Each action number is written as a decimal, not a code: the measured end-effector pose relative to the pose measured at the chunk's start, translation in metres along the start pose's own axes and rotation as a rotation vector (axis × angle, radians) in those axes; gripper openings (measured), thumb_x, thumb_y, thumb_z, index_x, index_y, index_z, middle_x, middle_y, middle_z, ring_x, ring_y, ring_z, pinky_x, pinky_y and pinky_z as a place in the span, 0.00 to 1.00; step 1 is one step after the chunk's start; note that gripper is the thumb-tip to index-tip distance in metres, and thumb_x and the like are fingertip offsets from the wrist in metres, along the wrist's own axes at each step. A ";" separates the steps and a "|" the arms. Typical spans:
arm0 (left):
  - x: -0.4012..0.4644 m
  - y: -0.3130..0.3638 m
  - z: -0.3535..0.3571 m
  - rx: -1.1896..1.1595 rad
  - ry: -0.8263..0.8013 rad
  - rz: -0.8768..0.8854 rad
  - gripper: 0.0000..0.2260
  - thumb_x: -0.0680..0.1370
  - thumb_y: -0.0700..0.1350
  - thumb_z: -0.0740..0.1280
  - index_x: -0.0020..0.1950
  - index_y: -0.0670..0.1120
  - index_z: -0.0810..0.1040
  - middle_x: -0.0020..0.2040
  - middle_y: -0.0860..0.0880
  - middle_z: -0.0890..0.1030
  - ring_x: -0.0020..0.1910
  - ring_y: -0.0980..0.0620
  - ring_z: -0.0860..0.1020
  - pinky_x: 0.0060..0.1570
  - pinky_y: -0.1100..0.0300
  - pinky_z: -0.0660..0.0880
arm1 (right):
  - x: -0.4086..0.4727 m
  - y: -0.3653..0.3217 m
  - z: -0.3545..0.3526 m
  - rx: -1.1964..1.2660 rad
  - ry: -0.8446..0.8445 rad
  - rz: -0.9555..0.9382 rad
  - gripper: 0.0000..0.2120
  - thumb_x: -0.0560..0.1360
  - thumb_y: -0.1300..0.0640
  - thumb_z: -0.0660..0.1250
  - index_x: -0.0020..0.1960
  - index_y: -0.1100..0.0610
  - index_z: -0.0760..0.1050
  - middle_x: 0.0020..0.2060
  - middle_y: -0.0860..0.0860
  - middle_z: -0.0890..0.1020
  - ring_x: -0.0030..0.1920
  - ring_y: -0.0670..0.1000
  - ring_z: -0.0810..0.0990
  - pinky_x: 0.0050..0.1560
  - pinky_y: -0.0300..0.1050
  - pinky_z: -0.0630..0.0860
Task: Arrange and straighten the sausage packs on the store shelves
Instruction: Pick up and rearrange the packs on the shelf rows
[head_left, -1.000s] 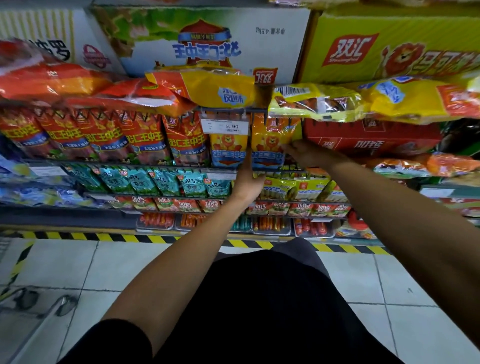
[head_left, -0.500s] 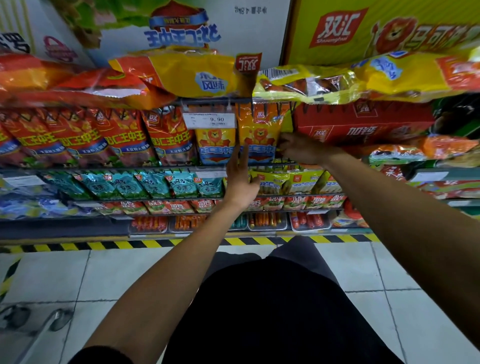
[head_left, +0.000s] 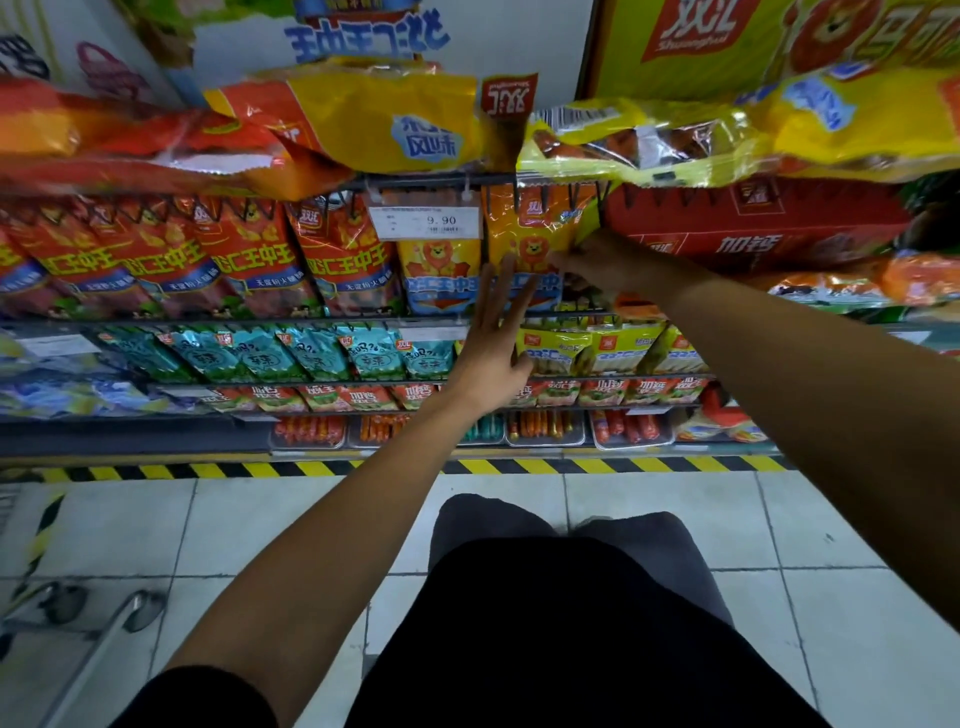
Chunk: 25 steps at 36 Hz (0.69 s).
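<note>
Orange lion pack (head_left: 530, 234): hangs from the wire rail at about 12 o'clock of the view, right of the price tag (head_left: 427, 222) reading 9.90; a second lion pack (head_left: 439, 275) hangs just left of it, below the tag.
Right hand (head_left: 605, 265): at the right edge of the orange lion pack, fingers curled onto that edge; whether the thumb closes behind it, cannot tell.
Left hand (head_left: 491, 343): raised at 6 o'clock of the orange lion pack, palm toward the shelf, fingers (head_left: 498, 286) straight and spread wide, tips at the pack's lower blue band; contact uncertain.
Red packs (head_left: 249, 254): row hanging at 9 o'clock of the lion packs, tilted.
Top shelf: big yellow bag (head_left: 374, 119) and yellow-clear bag (head_left: 623, 145) lie flat above the rail, overhanging it.
Red carton (head_left: 753, 223): at 3 o'clock of the right hand.
Lower shelves: teal packs (head_left: 311, 353), yellow-green packs (head_left: 613, 348), trays of loose sausages (head_left: 545, 426) at the bottom.
Floor (head_left: 649, 519): pale tiles, black-yellow hazard stripe along the shelf base.
</note>
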<state>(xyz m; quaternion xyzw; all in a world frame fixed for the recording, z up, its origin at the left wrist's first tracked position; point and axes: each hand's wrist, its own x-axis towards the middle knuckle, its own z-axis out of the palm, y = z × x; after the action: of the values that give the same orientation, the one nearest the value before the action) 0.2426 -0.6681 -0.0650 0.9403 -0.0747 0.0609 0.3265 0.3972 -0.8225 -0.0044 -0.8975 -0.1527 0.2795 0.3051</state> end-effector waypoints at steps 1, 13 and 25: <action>0.000 0.002 -0.002 -0.019 -0.010 -0.013 0.40 0.78 0.34 0.68 0.84 0.50 0.50 0.83 0.48 0.37 0.82 0.47 0.35 0.53 0.55 0.77 | 0.006 0.005 0.003 0.007 0.017 -0.024 0.27 0.82 0.44 0.64 0.57 0.71 0.77 0.50 0.70 0.82 0.50 0.68 0.83 0.51 0.68 0.79; -0.002 -0.012 -0.001 0.198 0.002 0.044 0.38 0.78 0.40 0.70 0.83 0.44 0.53 0.84 0.41 0.46 0.82 0.39 0.42 0.76 0.38 0.59 | -0.015 -0.012 0.002 -0.156 0.049 -0.050 0.22 0.84 0.45 0.58 0.53 0.64 0.77 0.40 0.59 0.79 0.44 0.61 0.80 0.46 0.51 0.75; -0.003 0.024 -0.009 0.024 -0.040 -0.047 0.34 0.80 0.41 0.69 0.82 0.47 0.58 0.83 0.45 0.51 0.82 0.42 0.47 0.78 0.50 0.56 | -0.101 0.011 -0.059 -0.228 -0.007 -0.090 0.21 0.84 0.42 0.56 0.65 0.53 0.78 0.60 0.57 0.82 0.60 0.59 0.79 0.63 0.57 0.73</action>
<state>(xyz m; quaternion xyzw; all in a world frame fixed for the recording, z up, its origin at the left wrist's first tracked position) 0.2350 -0.6810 -0.0436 0.9467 -0.0586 0.0351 0.3148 0.3535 -0.9032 0.0686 -0.9176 -0.2247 0.2494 0.2128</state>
